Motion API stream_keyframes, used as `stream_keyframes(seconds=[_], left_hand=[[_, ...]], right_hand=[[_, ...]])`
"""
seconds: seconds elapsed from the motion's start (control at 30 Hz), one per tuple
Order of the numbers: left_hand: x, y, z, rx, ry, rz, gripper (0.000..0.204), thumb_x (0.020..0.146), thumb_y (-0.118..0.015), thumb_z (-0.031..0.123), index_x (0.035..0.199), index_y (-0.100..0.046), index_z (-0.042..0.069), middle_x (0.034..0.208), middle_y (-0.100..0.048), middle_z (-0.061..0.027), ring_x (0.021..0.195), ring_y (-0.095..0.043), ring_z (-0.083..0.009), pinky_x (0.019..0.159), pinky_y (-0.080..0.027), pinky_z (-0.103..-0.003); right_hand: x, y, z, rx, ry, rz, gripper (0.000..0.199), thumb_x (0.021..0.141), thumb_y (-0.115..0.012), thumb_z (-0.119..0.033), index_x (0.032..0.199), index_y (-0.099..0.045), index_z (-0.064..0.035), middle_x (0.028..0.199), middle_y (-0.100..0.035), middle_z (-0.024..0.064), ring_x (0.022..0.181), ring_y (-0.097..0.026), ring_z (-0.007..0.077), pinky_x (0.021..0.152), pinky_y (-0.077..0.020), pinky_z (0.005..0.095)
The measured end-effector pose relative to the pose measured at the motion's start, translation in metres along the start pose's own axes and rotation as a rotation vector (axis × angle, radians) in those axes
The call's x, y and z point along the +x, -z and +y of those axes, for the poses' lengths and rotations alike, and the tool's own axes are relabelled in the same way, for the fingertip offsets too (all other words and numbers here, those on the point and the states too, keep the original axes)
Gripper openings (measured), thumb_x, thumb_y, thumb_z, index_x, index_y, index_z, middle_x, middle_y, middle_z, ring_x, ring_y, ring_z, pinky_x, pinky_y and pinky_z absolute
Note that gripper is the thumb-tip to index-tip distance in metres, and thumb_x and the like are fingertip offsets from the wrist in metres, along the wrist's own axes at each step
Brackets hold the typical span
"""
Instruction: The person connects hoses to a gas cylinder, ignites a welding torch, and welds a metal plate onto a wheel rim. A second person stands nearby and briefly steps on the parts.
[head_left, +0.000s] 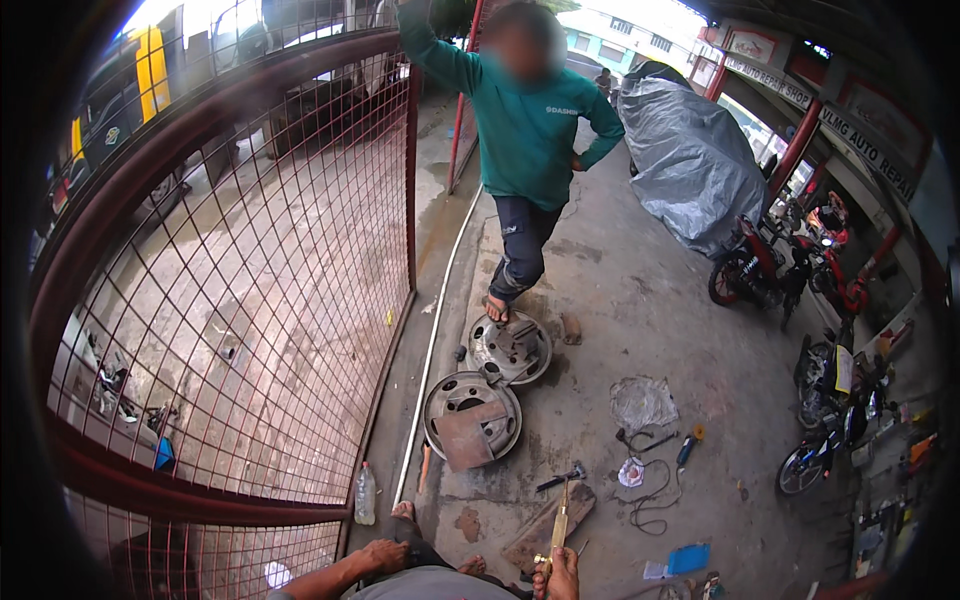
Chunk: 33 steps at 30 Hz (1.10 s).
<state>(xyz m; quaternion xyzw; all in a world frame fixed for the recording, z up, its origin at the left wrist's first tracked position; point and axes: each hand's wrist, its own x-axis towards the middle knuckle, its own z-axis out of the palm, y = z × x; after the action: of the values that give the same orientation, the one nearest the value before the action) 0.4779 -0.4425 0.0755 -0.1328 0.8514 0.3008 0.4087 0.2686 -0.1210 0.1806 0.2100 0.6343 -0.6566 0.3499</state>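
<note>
Right hand [562, 575] grip pinches a brass torch [558, 528]; left hand [385, 555] spread flat near a plastic bottle [366, 494].

Floor [640, 300]: stained grey concrete
Centre: two wheel rims [472, 410] [512, 347] lying flat, just beside each other; a rusty plate [468, 436] on the nearer one
Left: white pipe [432, 340]; plastic bottle [365, 495] upright
Near: hammer [560, 478]; wooden board [548, 520]; cable [655, 490]; crumpled bag [643, 402]; blue pad [688, 558]
</note>
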Motion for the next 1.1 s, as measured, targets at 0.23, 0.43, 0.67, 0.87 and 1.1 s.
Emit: stream_keyframes(seconds=[0.23, 0.43, 0.67, 0.87, 1.1], left_hand=[[0.019, 0.03, -0.089, 0.091, -0.166, -0.085, 0.048, 0.098, -0.051, 0.036, 0.133, -0.057, 0.004, 0.119, -0.071, -0.021, 0.121, -0.064, -0.0386, 0.1, -0.051, -0.05], [0.01, 0.09, -0.093, 0.049, -0.09, -0.28, 0.047, 0.098, -0.054, 0.042, 0.127, -0.067, 0.008, 0.132, -0.067, -0.018, 0.125, -0.062, -0.0359, 0.104, -0.049, -0.047], [-0.006, 0.123, -0.099, -0.007, -0.088, -0.342, 0.046, 0.099, -0.05, 0.039, 0.123, -0.069, 0.005, 0.121, -0.07, -0.0216, 0.114, -0.067, -0.0391, 0.1, -0.051, -0.049], [0.012, 0.116, -0.096, 0.07, -0.178, -0.29, 0.041, 0.097, -0.053, 0.036, 0.117, -0.071, 0.006, 0.117, -0.071, -0.0194, 0.111, -0.068, -0.0375, 0.098, -0.053, -0.048], [0.033, 0.074, -0.108, 0.342, -0.397, -0.029, 0.036, 0.095, -0.056, 0.033, 0.11, -0.073, 0.006, 0.113, -0.073, -0.0169, 0.107, -0.07, -0.0357, 0.095, -0.054, -0.047]], right_hand=[[-0.024, -0.083, 0.016, 0.032, 0.01, 0.116, 0.022, 0.105, -0.058, -0.034, 0.116, -0.051, -0.016, 0.065, -0.052, -0.0015, 0.044, -0.045, 0.0103, 0.035, -0.0358, 0.0266], [-0.04, -0.123, 0.041, 0.006, 0.05, 0.08, 0.013, 0.105, -0.055, -0.027, 0.109, -0.055, -0.0154, 0.066, -0.052, -0.0009, 0.045, -0.046, 0.0105, 0.037, -0.0357, 0.026], [-0.063, -0.157, 0.052, 0.029, 0.005, 0.022, 0.014, 0.105, -0.053, -0.027, 0.114, -0.056, -0.0162, 0.066, -0.052, 0.0001, 0.048, -0.046, 0.0124, 0.041, -0.0389, 0.0283], [-0.034, -0.098, 0.1, -0.28, 0.159, 0.028, 0.018, 0.105, -0.054, -0.024, 0.122, -0.052, -0.0186, 0.066, -0.05, -0.0015, 0.048, -0.045, 0.0109, 0.041, -0.0377, 0.0269], [-0.047, -0.045, 0.065, -0.599, 0.256, 0.055, 0.026, 0.102, -0.062, -0.025, 0.124, -0.049, -0.0181, 0.069, -0.056, 0.0008, 0.05, -0.049, 0.0096, 0.041, -0.0389, 0.0284]])
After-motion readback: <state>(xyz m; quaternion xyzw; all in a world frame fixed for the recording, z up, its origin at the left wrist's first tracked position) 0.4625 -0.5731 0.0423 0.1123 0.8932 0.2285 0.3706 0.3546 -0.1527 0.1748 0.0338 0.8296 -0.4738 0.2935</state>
